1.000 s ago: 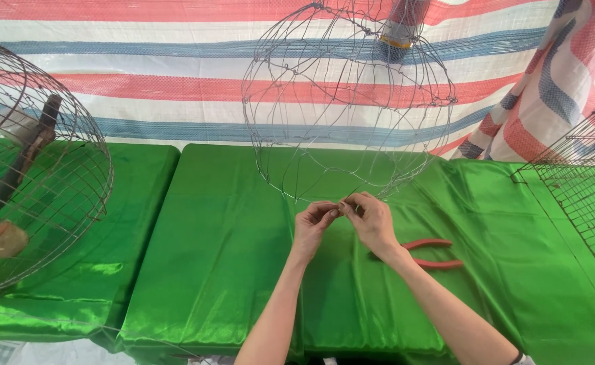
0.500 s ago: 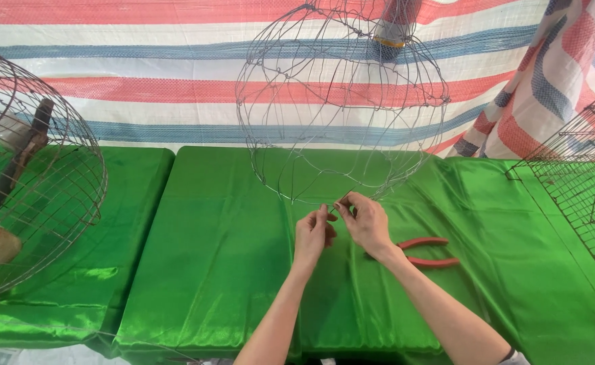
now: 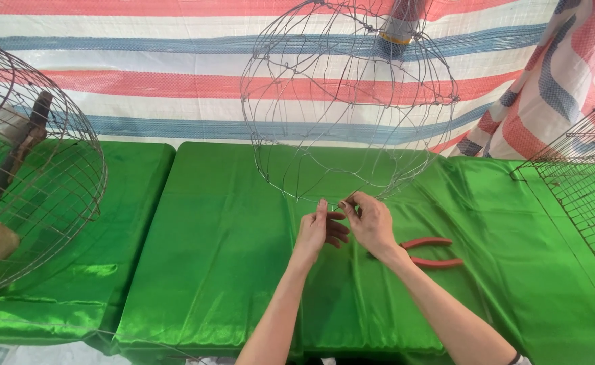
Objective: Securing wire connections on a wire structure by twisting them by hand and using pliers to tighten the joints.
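A round cage of thin wire (image 3: 348, 101) hangs above the green-covered table (image 3: 230, 257), its lower rim just over the cloth. My left hand (image 3: 319, 231) and my right hand (image 3: 370, 222) meet at that lower rim. The fingers of both pinch a thin wire there. Red-handled pliers (image 3: 427, 251) lie on the cloth just right of my right wrist.
A larger round wire basket (image 3: 30, 169) with a dark handle inside sits at the left on a second green table. A flat wire grid panel (image 3: 585, 182) lies at the right edge. A striped red, white and blue tarp (image 3: 142, 81) hangs behind.
The view has shifted slightly. My hands have stayed at the cage's lower rim, with the fingers working the wire a little higher. The pliers have not moved.
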